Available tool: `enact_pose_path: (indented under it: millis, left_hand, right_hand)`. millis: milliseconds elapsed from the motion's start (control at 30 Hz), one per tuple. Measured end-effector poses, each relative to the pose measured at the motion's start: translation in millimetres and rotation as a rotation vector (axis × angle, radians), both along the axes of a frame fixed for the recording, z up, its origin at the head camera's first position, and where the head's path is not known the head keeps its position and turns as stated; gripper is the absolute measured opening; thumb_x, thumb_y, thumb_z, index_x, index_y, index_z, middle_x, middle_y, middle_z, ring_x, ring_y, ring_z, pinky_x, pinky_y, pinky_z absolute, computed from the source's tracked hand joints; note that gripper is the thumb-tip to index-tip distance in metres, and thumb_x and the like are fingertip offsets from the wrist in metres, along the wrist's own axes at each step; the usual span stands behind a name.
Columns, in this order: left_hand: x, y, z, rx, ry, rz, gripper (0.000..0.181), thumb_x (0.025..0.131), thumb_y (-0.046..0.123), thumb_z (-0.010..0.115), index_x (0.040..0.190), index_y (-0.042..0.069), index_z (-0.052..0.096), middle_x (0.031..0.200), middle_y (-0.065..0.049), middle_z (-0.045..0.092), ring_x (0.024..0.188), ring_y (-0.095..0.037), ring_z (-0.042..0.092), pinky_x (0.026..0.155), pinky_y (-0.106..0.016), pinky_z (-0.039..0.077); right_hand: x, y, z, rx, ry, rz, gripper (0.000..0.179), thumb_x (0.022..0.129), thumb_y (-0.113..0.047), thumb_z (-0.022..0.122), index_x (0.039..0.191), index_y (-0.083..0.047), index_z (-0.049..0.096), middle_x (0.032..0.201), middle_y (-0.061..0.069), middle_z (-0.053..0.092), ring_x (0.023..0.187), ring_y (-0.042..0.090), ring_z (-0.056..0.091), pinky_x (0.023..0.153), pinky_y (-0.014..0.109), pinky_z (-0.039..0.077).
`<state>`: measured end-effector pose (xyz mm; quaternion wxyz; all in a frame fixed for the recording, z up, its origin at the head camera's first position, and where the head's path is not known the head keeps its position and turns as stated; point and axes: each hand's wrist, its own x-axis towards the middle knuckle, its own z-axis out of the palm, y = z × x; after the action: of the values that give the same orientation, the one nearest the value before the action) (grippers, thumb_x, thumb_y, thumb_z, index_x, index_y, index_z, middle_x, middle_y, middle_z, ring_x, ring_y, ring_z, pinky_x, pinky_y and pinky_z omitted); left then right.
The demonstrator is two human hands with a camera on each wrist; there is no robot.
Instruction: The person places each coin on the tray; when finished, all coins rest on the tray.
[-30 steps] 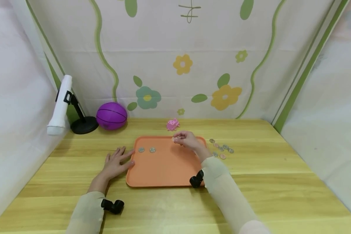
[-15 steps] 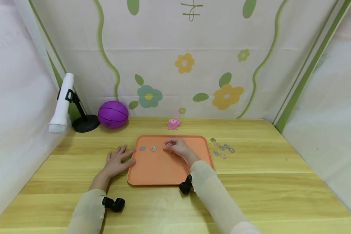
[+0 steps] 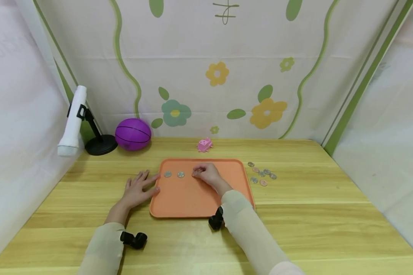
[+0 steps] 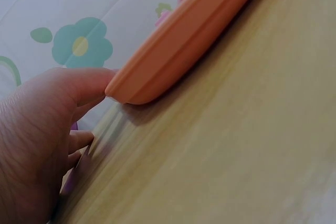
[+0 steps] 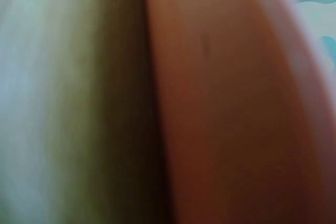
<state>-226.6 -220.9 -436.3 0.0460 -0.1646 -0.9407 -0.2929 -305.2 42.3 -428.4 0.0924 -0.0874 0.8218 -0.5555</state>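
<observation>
On an orange tray (image 3: 179, 200), two silver coins (image 3: 167, 174) lie in a row near the back left. Just right of them, my right hand (image 3: 209, 175) pinches a coin low over the tray, mostly hidden by the fingertips. My left hand (image 3: 137, 193) lies spread on the table, its thumb and index finger at the tray's left edge. From the left wrist, the left thumb (image 4: 86, 83) touches the corner of the tray (image 4: 173, 51). The right wrist view is filled by the blurred tray side (image 5: 210, 129); no fingers show there.
Several loose silver and copper coins (image 3: 261, 173) lie on the wooden table (image 3: 316, 214) right of the tray. Behind the tray sits a small pink toy (image 3: 204, 145). A purple ball (image 3: 133, 134) and a white flashlight-shaped object (image 3: 72, 122) on a black stand (image 3: 100, 145) are at back left.
My right hand has moved left and toward me with its coin, from the tray's back edge down beside the two coins. Lately it has almost stopped. The left hand stays put.
</observation>
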Motion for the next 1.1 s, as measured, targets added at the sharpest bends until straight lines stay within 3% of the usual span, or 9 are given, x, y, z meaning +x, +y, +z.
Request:
enact_pose_path:
  millis: [200, 500, 733, 933, 1100]
  left_hand:
    - [0.3, 0.6, -0.5, -0.005, 0.000, -0.001, 0.055, 0.082, 0.039, 0.054, 0.129, 0.015, 0.043, 0.136, -0.025, 0.021, 0.124, -0.041, 0.009, 0.090, -0.060, -0.002]
    - [-0.3, 0.8, -1.5, -0.003, -0.002, 0.000, 0.054, 0.082, 0.039, 0.053, 0.129, 0.014, 0.043, 0.136, -0.025, 0.021, 0.124, -0.041, 0.009, 0.090, -0.060, -0.002]
    - [-0.2, 1.9, -0.6, -0.007, -0.001, -0.001, 0.055, 0.082, 0.041, 0.053, 0.129, 0.015, 0.043, 0.136, -0.025, 0.021, 0.124, -0.041, 0.009, 0.090, -0.060, -0.002]
    - [-0.7, 0.0, -1.2, -0.010, 0.003, 0.003, 0.055, 0.082, 0.040, 0.053, 0.129, 0.015, 0.043, 0.136, -0.025, 0.020, 0.124, -0.041, 0.009, 0.091, -0.059, -0.003]
    - [-0.7, 0.1, -1.4, -0.007, 0.003, 0.001, 0.055, 0.082, 0.040, 0.053, 0.130, 0.015, 0.043, 0.136, -0.025, 0.020, 0.124, -0.041, 0.009, 0.091, -0.059, -0.003]
  right_hand:
    - [1.9, 0.1, -0.4, 0.020, -0.019, -0.023, 0.015, 0.077, -0.011, 0.066, 0.090, -0.005, 0.066, 0.078, 0.003, 0.058, 0.066, 0.012, 0.047, 0.057, 0.022, 0.040]
    - [6.6, 12.8, 12.2, -0.099, -0.061, 0.012, 0.026, 0.080, -0.008, 0.061, 0.104, 0.002, 0.061, 0.077, 0.009, 0.059, 0.055, 0.018, 0.047, 0.048, 0.026, 0.039]
    - [8.2, 45.5, 33.0, -0.034, 0.021, 0.008, 0.029, 0.082, -0.013, 0.059, 0.108, 0.001, 0.059, 0.084, 0.010, 0.058, 0.068, 0.028, 0.049, 0.057, 0.035, 0.041]
    - [4.5, 83.3, 41.7, -0.123, 0.118, 0.022, 0.026, 0.080, -0.019, 0.063, 0.102, -0.006, 0.063, 0.080, 0.006, 0.059, 0.061, 0.023, 0.049, 0.054, 0.033, 0.041]
    - [11.5, 109.6, 53.4, -0.090, 0.086, -0.036, 0.028, 0.083, -0.017, 0.059, 0.108, -0.004, 0.060, 0.092, 0.015, 0.057, 0.070, 0.029, 0.048, 0.066, 0.045, 0.040]
